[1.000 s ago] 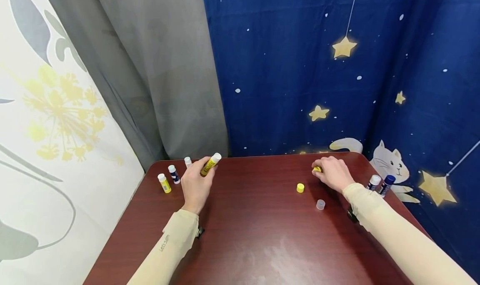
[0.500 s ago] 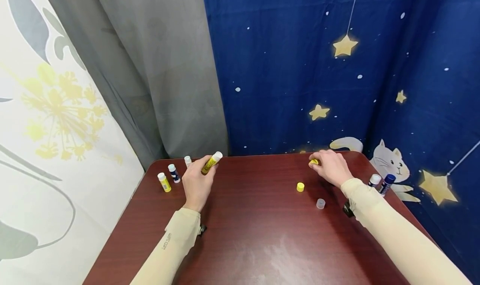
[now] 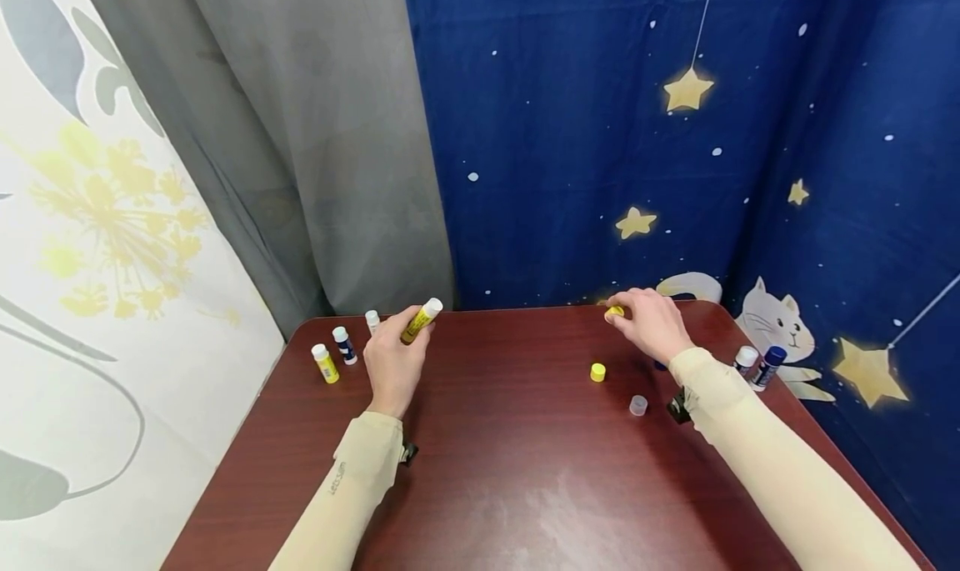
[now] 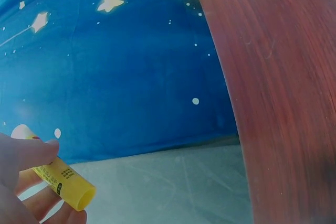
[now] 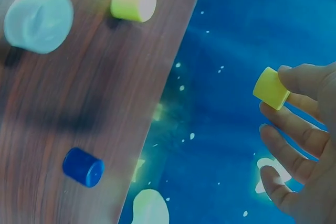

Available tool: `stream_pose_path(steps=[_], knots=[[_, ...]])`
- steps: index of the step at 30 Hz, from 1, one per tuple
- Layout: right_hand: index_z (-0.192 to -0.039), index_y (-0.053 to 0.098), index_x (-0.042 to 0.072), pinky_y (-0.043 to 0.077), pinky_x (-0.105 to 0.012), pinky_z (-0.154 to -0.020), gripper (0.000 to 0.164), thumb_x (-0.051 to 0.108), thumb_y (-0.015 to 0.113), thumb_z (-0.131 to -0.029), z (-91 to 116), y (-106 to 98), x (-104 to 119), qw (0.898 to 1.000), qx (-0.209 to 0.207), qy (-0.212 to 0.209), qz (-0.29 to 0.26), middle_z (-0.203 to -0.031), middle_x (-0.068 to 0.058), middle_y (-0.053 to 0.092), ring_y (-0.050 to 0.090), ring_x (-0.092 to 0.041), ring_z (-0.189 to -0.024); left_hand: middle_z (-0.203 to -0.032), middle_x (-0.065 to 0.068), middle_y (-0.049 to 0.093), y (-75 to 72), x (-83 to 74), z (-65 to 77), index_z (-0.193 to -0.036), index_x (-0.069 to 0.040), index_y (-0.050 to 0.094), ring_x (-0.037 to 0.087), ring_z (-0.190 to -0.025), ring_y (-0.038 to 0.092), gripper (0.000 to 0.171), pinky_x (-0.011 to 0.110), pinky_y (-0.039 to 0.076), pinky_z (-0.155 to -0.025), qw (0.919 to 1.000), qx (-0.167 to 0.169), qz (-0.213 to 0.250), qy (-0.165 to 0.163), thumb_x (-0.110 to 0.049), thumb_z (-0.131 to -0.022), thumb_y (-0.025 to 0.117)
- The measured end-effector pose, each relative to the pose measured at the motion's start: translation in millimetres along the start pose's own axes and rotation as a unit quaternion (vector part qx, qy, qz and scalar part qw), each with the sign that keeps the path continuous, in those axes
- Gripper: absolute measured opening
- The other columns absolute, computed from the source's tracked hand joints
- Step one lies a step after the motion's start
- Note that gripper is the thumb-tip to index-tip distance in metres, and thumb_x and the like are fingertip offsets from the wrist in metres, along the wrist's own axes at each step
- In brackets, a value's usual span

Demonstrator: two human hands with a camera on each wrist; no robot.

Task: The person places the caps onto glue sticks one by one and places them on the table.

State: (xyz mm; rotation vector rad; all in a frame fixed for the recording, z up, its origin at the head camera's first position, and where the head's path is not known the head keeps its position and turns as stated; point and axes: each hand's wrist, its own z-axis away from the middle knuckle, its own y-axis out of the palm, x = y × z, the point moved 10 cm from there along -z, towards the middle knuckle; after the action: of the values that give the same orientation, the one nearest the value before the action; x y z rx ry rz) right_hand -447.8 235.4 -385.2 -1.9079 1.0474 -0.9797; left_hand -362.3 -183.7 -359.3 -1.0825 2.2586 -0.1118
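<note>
My left hand (image 3: 393,361) grips a yellow glue stick (image 4: 65,182) above the table, its white end tilted up and to the right in the head view. Between thumb and fingers, my right hand (image 3: 651,323) pinches a yellow cap (image 5: 271,88) over the far right part of the table. Below that hand lie a second yellow cap (image 3: 597,373), a clear cap (image 3: 638,405) and a blue cap (image 5: 83,167), which the hand mostly hides in the head view. The held cap and the glue stick are far apart.
At the left stand a yellow glue stick (image 3: 326,363), a dark blue one (image 3: 345,346) and a white-topped one (image 3: 372,320), partly behind my hand. A white-capped stick (image 3: 744,360) and a blue-capped stick (image 3: 768,368) stand near the right edge of the brown table (image 3: 495,438).
My right hand has risen and moved left with the yellow cap, and the blue cap has come partly into sight beneath it. The left hand stays nearly still with the glue stick.
</note>
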Motion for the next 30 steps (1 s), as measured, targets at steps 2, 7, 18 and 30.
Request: stream_pose_path(steps=[2, 7, 18, 30], knots=[[-0.108, 0.076, 0.017, 0.045, -0.052, -0.085, 0.021, 0.029, 0.076, -0.091, -2, -1, 1, 1.0, -0.004, 0.005, -0.007, -0.103, -0.004, 0.071, 0.059, -0.029, -0.096, -0.108, 0.002, 0.074, 0.0, 1.8, -0.1, -0.115, -0.015, 0.076, 0.024, -0.097, 0.067, 0.033, 0.047, 0.052, -0.086, 1.0, -0.004, 0.004, -0.003, -0.027, -0.086, 0.083], [-0.107, 0.076, 0.018, 0.046, -0.053, -0.087, 0.02, 0.029, 0.076, -0.091, -4, -4, 6, 1.0, -0.009, 0.011, -0.027, -0.107, -0.003, 0.071, 0.059, -0.029, -0.1, -0.107, 0.002, 0.074, 1.9, 6.5, 0.5, -0.115, -0.016, 0.076, 0.024, -0.096, 0.067, 0.033, 0.048, 0.051, -0.085, 0.9999, -0.005, 0.004, -0.014, -0.027, -0.085, 0.083], [-0.111, 0.075, 0.019, 0.047, -0.051, -0.084, 0.023, 0.03, 0.076, -0.091, -8, -6, 14, 0.999, -0.019, 0.011, -0.047, -0.109, -0.003, 0.071, 0.059, -0.026, -0.099, -0.104, 0.003, 0.074, 8.3, 7.2, -3.0, -0.113, -0.015, 0.077, 0.025, -0.093, 0.067, 0.031, 0.048, 0.051, -0.083, 0.9996, 0.002, 0.008, -0.027, -0.021, -0.083, 0.085], [-0.113, 0.075, 0.02, 0.047, -0.046, -0.079, 0.024, 0.029, 0.076, -0.091, -14, -6, 18, 0.996, -0.032, 0.031, -0.078, -0.112, -0.001, 0.07, 0.057, -0.024, -0.097, -0.106, 0.003, 0.074, 20.2, 19.2, -3.1, -0.115, -0.016, 0.077, 0.025, -0.094, 0.066, 0.031, 0.049, 0.049, -0.085, 0.9988, 0.017, 0.006, -0.047, -0.028, -0.087, 0.082]])
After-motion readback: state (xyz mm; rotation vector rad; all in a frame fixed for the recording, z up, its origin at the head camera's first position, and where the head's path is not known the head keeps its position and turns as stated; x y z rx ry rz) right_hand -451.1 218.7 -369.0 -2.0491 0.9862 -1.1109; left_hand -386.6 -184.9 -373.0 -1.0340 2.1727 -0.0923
